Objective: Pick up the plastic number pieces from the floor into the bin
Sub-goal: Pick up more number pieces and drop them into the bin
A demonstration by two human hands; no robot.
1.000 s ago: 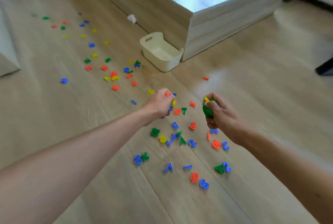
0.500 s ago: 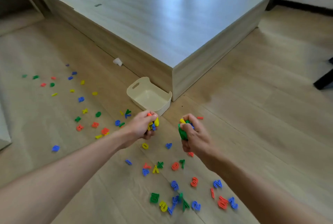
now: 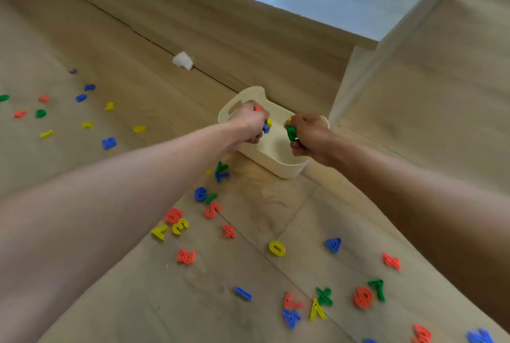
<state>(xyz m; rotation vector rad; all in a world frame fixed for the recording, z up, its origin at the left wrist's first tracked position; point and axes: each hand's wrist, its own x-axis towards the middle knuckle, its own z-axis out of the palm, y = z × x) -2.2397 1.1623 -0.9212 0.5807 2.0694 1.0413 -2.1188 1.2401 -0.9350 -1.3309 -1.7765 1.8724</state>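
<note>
Both hands, left and right, clutch number pieces above bin; wooden floor littered.

The left hand and right hand cover much of the cream bin, hiding most of its far rim and floor. How many plastic pieces each fist holds cannot be counted. The far-left scattered pieces are too blurred to read. A blue piece is cut off by the near edge.
</note>
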